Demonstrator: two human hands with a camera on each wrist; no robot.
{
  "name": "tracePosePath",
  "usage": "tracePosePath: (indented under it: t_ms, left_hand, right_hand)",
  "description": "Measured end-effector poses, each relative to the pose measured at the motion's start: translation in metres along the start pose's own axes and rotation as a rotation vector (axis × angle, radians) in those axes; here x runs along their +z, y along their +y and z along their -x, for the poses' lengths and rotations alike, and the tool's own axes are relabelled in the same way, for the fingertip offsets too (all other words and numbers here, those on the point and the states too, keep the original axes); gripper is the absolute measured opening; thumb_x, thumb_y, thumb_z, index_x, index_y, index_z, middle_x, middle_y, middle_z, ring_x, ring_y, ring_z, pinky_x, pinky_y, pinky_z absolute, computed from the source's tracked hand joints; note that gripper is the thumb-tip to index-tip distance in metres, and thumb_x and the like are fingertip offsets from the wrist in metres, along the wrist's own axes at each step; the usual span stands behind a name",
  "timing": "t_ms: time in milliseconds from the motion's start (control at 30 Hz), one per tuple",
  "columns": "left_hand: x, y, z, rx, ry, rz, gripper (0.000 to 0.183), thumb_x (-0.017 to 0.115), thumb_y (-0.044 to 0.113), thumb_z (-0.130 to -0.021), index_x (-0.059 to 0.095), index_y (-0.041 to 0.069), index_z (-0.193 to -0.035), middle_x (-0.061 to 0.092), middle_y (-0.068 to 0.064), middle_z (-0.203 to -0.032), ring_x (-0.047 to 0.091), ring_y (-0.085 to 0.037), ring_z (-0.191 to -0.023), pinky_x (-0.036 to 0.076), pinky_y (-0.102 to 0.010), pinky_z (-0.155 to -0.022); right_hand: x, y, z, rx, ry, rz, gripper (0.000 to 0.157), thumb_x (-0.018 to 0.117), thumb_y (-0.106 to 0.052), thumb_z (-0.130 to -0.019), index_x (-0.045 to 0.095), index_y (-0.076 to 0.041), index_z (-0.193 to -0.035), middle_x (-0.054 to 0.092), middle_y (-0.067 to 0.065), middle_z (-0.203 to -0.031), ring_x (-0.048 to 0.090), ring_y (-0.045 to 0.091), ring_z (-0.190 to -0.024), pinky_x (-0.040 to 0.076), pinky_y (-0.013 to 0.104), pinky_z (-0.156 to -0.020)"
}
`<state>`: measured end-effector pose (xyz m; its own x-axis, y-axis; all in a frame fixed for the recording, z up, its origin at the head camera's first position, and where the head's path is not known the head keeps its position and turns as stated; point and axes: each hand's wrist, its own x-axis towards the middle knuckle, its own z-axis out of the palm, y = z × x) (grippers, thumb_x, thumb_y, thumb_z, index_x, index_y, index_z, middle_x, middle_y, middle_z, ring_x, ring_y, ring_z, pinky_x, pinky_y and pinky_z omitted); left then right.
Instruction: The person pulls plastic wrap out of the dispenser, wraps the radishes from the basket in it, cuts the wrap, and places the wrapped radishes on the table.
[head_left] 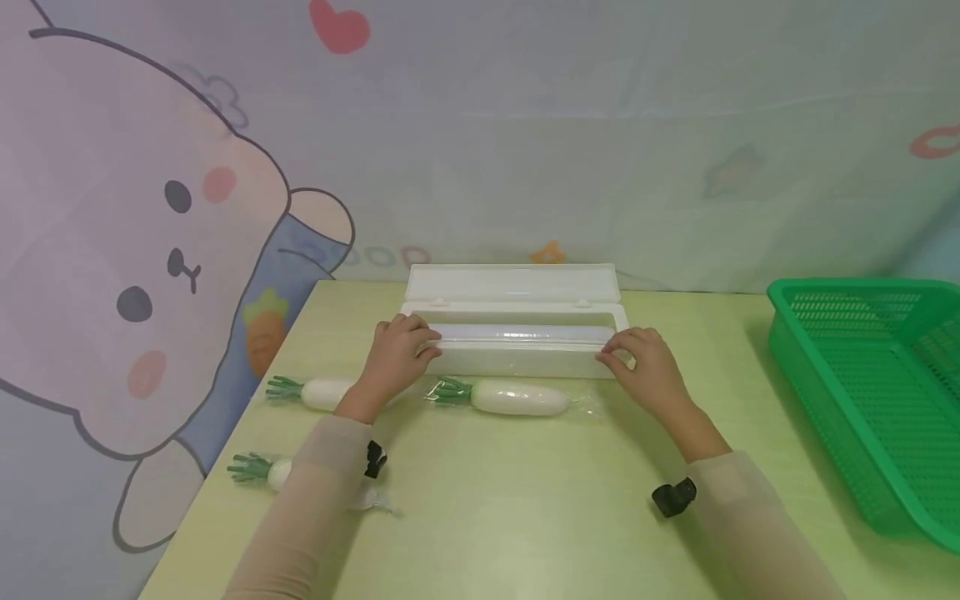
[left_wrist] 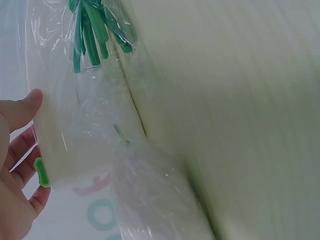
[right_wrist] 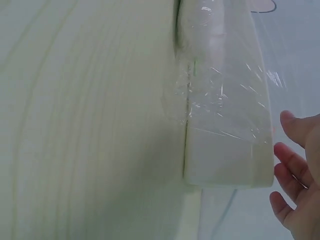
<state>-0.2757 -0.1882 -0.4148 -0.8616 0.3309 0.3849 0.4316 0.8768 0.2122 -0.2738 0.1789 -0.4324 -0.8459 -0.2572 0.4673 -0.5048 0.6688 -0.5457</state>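
A long white box (head_left: 517,361) stands at the back of the table, its lid (head_left: 513,283) raised, with a roll of clear plastic film (head_left: 525,332) inside. At its left end is my left hand (head_left: 395,358), thumb and fingers at the rim; in the left wrist view a small green piece (left_wrist: 42,172) shows on that end. My right hand (head_left: 649,369) is at the other end, where the right wrist view shows a gap between thumb and fingertips. A film-wrapped white radish (head_left: 521,398) lies along the box's front. Whether either hand touches the film is unclear.
Two more wrapped radishes lie to the left, one (head_left: 324,393) partly behind my left hand, the other (head_left: 279,475) under my left forearm. A green plastic basket (head_left: 832,433) occupies the table's right side. A printed cloth (head_left: 487,150) hangs behind the table (head_left: 525,517).
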Motion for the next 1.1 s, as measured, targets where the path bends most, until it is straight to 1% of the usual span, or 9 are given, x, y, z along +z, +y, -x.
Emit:
tracePosePath:
  t_ms: [167, 333, 467, 600, 700, 767, 833, 967, 1100]
  left_hand:
    - [-0.002, -0.002, 0.001, 0.010, 0.018, 0.001, 0.015, 0.075, 0.015, -0.084, 0.075, 0.010, -0.097, 0.067, -0.004, -0.099, 0.057, -0.024, -0.092, 0.040, -0.051, -0.088]
    - [-0.003, -0.004, 0.003, 0.025, 0.033, 0.011, 0.001, 0.074, 0.012, -0.084, 0.074, 0.012, -0.086, 0.067, -0.001, -0.096, 0.057, -0.023, -0.089, 0.039, -0.052, -0.087]
    - [-0.003, -0.003, 0.008, 0.045, 0.055, 0.021, 0.005, 0.075, 0.008, -0.083, 0.072, 0.012, -0.082, 0.066, -0.002, -0.098, 0.055, -0.024, -0.091, 0.038, -0.053, -0.087]
    - [-0.008, 0.001, 0.013, 0.062, 0.047, 0.015, 0.005, 0.074, 0.007, -0.083, 0.072, 0.011, -0.083, 0.068, -0.002, -0.094, 0.056, -0.025, -0.092, 0.037, -0.054, -0.087]
    - [-0.014, 0.005, 0.017, 0.054, -0.003, 0.021, 0.005, 0.074, 0.008, -0.083, 0.072, 0.012, -0.083, 0.070, 0.000, -0.087, 0.057, -0.022, -0.086, 0.036, -0.054, -0.087]
    - [-0.018, 0.007, 0.019, 0.042, -0.051, 0.035, 0.006, 0.073, 0.006, -0.083, 0.072, 0.013, -0.083, 0.071, 0.001, -0.084, 0.056, -0.020, -0.081, 0.035, -0.054, -0.087]
    - [-0.021, 0.008, 0.021, 0.040, -0.102, 0.042, 0.008, 0.073, 0.006, -0.083, 0.072, 0.014, -0.082, 0.070, 0.003, -0.082, 0.056, -0.018, -0.079, 0.034, -0.054, -0.086]
    - [-0.027, 0.010, 0.025, 0.062, -0.194, 0.038, 0.009, 0.073, 0.005, -0.082, 0.071, 0.014, -0.081, 0.069, 0.005, -0.080, 0.057, -0.018, -0.080, 0.033, -0.053, -0.085]
    - [-0.033, 0.012, 0.031, 0.074, -0.281, 0.024, 0.010, 0.071, 0.004, -0.082, 0.073, 0.013, -0.081, 0.068, 0.005, -0.080, 0.056, -0.018, -0.080, 0.032, -0.052, -0.082]
  right_hand:
    - [-0.005, -0.001, 0.006, -0.028, -0.027, -0.001, 0.009, 0.073, -0.009, -0.085, 0.067, -0.003, -0.088, 0.069, 0.018, -0.105, 0.056, 0.037, -0.103, 0.043, 0.051, -0.091]
    - [-0.007, -0.001, 0.012, -0.033, -0.068, -0.004, 0.008, 0.072, -0.009, -0.086, 0.066, -0.004, -0.087, 0.066, 0.019, -0.114, 0.053, 0.039, -0.111, 0.041, 0.053, -0.095]
    - [-0.008, -0.003, 0.016, -0.021, -0.088, -0.017, 0.007, 0.072, -0.009, -0.086, 0.067, -0.004, -0.086, 0.064, 0.020, -0.116, 0.051, 0.039, -0.114, 0.039, 0.054, -0.097]
    - [-0.010, -0.004, 0.020, -0.040, -0.066, -0.026, 0.007, 0.073, -0.007, -0.084, 0.067, -0.004, -0.082, 0.065, 0.021, -0.113, 0.052, 0.039, -0.112, 0.040, 0.054, -0.096]
    - [-0.011, -0.004, 0.023, -0.055, -0.058, -0.027, 0.008, 0.074, -0.005, -0.083, 0.067, -0.005, -0.080, 0.066, 0.021, -0.110, 0.053, 0.040, -0.109, 0.040, 0.054, -0.094]
    - [-0.012, -0.004, 0.025, -0.056, -0.073, -0.028, 0.008, 0.074, -0.005, -0.082, 0.067, -0.006, -0.080, 0.066, 0.021, -0.110, 0.052, 0.039, -0.109, 0.041, 0.054, -0.094]
    - [-0.013, -0.006, 0.028, -0.050, -0.099, -0.032, 0.007, 0.074, -0.006, -0.083, 0.067, -0.007, -0.081, 0.066, 0.020, -0.111, 0.052, 0.039, -0.109, 0.041, 0.055, -0.093]
    - [-0.015, -0.008, 0.034, -0.047, -0.158, -0.037, 0.007, 0.074, -0.006, -0.083, 0.068, -0.010, -0.081, 0.066, 0.017, -0.109, 0.052, 0.036, -0.107, 0.042, 0.053, -0.090]
    - [-0.014, -0.009, 0.041, -0.046, -0.229, -0.037, 0.011, 0.074, -0.008, -0.083, 0.067, -0.015, -0.080, 0.065, 0.006, -0.099, 0.053, 0.028, -0.101, 0.044, 0.048, -0.086]
